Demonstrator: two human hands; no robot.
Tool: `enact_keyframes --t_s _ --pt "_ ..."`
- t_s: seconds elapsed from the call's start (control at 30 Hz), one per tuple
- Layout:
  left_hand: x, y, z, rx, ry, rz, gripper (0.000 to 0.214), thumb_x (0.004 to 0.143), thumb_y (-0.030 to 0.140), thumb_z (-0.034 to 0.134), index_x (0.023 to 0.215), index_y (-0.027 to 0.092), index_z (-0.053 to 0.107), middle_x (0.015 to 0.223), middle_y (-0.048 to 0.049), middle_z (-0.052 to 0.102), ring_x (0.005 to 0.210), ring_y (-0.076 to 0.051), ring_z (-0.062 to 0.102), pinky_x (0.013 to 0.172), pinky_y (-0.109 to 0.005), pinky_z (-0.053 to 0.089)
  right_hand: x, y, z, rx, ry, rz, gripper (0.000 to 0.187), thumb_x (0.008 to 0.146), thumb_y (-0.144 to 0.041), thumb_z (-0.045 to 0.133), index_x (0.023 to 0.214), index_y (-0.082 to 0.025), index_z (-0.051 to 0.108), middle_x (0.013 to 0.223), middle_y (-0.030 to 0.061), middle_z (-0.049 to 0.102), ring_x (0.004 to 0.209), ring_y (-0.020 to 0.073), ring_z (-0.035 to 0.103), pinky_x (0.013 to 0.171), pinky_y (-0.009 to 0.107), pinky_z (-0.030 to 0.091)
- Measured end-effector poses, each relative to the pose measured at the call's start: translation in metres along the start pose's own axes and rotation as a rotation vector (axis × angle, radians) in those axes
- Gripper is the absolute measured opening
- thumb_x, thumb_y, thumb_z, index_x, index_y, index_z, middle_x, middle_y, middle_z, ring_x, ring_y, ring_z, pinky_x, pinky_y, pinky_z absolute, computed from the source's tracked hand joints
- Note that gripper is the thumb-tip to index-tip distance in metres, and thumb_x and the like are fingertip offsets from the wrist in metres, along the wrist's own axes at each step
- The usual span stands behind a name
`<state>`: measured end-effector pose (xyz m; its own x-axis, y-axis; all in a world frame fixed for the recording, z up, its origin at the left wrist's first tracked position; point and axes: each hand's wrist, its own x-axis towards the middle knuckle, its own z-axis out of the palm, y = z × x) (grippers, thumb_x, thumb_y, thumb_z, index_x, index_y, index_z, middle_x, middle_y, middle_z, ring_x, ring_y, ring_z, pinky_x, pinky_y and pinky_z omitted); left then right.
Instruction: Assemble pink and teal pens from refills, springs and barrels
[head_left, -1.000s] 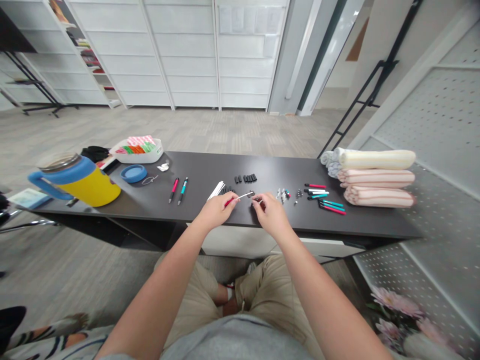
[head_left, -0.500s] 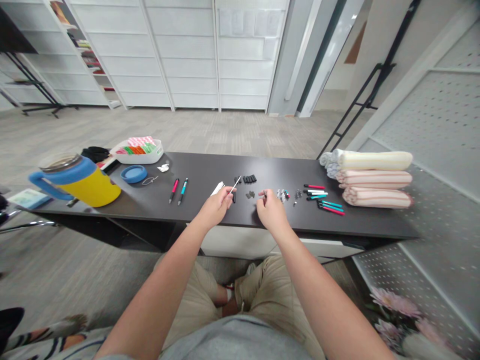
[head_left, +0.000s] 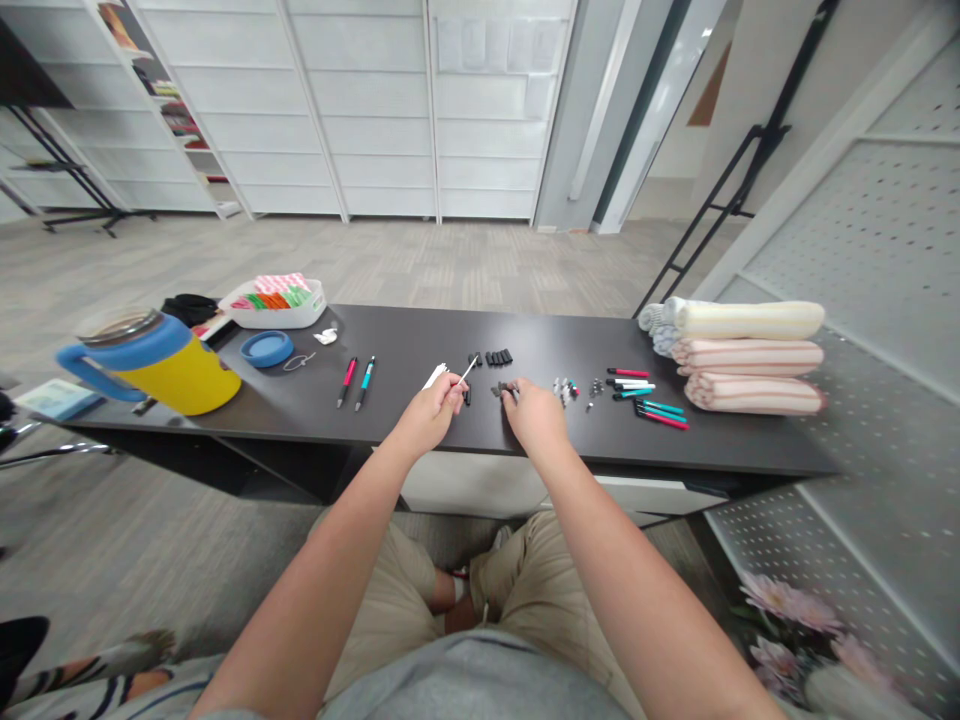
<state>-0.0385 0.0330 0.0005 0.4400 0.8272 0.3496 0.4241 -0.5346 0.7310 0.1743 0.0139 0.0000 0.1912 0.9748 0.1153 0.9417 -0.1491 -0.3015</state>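
My left hand (head_left: 431, 412) is closed in a pinch on a thin white pen refill (head_left: 468, 367), which slants up and to the right. More white refills (head_left: 435, 375) lie just beyond that hand, and a short black piece (head_left: 468, 395) is close to its fingertips. Over a small pile of dark grey pieces (head_left: 496, 388), my right hand (head_left: 534, 415) has its fingertips pressed together; what is between them is too small to make out. Several black grips (head_left: 499, 357) lie in a row farther back. Small silver parts (head_left: 562, 390) are right of my right hand.
Two assembled pens, one red (head_left: 347, 382) and one teal (head_left: 365, 383), lie on the left. Loose coloured barrels (head_left: 660, 410) and rolled towels (head_left: 754, 360) occupy the dark table's (head_left: 420, 335) right side. A yellow-blue mug (head_left: 172, 365), blue lid (head_left: 268, 348) and white basket (head_left: 315, 310) stand left.
My right hand has moved slightly left, its fingertips now at the dark grey pieces. My left hand still holds the refill in nearly the same place.
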Motion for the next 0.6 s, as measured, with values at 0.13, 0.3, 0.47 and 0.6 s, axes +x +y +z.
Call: enact_keyframes --t_s 0.13,0.3,0.47,0.6 --pt "-0.001 0.0 0.0 0.008 0.0 -0.001 0.023 0.11 0.035 0.034 0.11 0.021 0.052 0.077 0.0036 0.057 0.071 -0.013 0.054 0.075 -0.026 0.041 -0.003 0.0 0.001 -0.004 0.019 0.011 0.026 0.104 -0.039 0.056 0.115 -0.019 0.069 0.099 0.0151 0.078 0.094 0.028 0.075 0.082 0.034 0.05" --pt "-0.001 -0.001 0.0 0.017 0.004 -0.001 0.025 0.11 0.037 0.034 0.109 0.022 0.054 0.075 0.004 0.055 0.069 -0.013 0.054 0.074 -0.026 0.042 -0.005 0.003 0.005 0.043 0.066 -0.005 0.023 0.102 -0.039 0.062 0.11 -0.019 0.068 0.093 0.013 0.078 0.088 0.0275 0.074 0.075 0.032 0.047" --pt "-0.001 0.002 0.0 0.098 -0.008 -0.014 0.028 0.109 0.039 0.038 0.108 0.022 0.06 0.084 0.0007 0.065 0.076 -0.015 0.059 0.075 -0.028 0.044 -0.005 0.011 0.008 0.196 0.091 -0.063 0.02 0.1 -0.04 0.064 0.098 -0.021 0.071 0.078 0.0074 0.074 0.073 0.0233 0.068 0.066 0.03 0.039" --pt "0.0 0.005 0.003 0.165 -0.048 0.03 0.029 0.109 0.039 0.04 0.106 0.023 0.064 0.097 -0.0023 0.071 0.089 -0.019 0.065 0.081 -0.03 0.047 -0.007 0.022 0.007 0.541 0.099 -0.162 0.029 0.097 -0.05 0.063 0.096 -0.022 0.072 0.064 -0.0019 0.06 0.06 0.0174 0.055 0.061 0.029 0.035"
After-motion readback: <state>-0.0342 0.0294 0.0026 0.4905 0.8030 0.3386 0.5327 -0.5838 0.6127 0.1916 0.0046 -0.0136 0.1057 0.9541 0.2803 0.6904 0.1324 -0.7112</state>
